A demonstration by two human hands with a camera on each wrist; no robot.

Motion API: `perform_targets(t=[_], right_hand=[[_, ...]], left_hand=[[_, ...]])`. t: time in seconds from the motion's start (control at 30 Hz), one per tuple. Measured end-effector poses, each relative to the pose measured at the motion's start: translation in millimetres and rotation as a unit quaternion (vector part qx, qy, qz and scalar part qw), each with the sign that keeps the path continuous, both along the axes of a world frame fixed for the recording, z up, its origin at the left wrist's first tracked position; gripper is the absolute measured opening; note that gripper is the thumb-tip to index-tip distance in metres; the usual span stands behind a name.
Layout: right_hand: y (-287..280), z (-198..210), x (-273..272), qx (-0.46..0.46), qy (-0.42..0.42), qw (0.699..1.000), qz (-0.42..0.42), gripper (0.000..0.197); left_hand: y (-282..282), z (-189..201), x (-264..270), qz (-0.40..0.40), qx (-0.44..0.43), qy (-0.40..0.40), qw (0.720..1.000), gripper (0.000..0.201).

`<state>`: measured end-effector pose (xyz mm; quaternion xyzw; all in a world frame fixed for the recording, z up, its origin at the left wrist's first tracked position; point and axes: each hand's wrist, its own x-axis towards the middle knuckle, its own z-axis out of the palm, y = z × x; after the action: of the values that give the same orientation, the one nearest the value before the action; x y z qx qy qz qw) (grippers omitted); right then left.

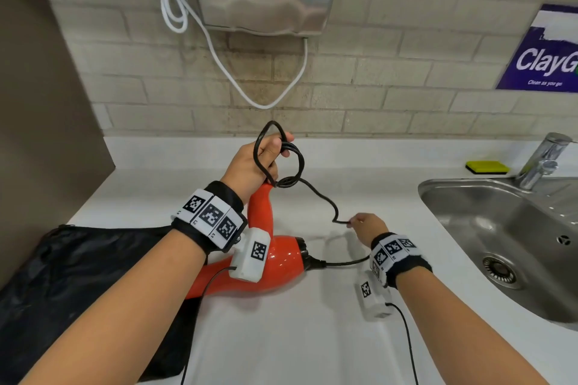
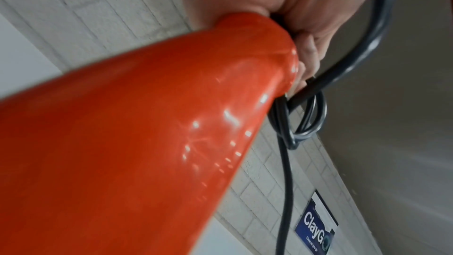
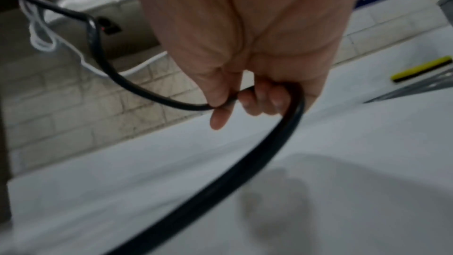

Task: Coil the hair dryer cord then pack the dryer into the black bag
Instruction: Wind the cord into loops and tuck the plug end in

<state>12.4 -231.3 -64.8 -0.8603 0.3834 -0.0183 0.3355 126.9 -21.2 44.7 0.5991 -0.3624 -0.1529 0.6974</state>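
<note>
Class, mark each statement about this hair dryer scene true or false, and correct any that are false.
1. The left hand holds loops of the black cord. True.
2. The hair dryer is blue. False: it is red-orange.
3. The right hand pinches the cord. True.
4. The hair dryer is already inside the black bag. False: it lies on the white counter, partly over the bag.
5. A yellow sponge sits near the tap. True.
</note>
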Motion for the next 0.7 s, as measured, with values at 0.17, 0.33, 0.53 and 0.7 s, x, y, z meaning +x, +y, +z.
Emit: perform_targets(t=[0.17,0.33,0.53,0.7], right_hand=[[17,18,1,-0.013,-0.108,0.994,0.008,0.043],[51,64,9,0.065,-0.218,0.944,0.241,0.048],[39,44,20,0.065,-0.246,0.961,0.108,0.029],[11,11,7,0.085,-0.057,0.995,0.007,0.031]], left_hand=[[-6,2,-6,0.005,0.020,-0.006,1.000,0.022],[-12,6,-12,0.006,0.028,-0.003,1.000,0.020],[-11,7,-12,-0.006,0.005,0.045,0.999,0.026],[-5,8,-8,-0.020,0.010,0.043,0.999,0.025]])
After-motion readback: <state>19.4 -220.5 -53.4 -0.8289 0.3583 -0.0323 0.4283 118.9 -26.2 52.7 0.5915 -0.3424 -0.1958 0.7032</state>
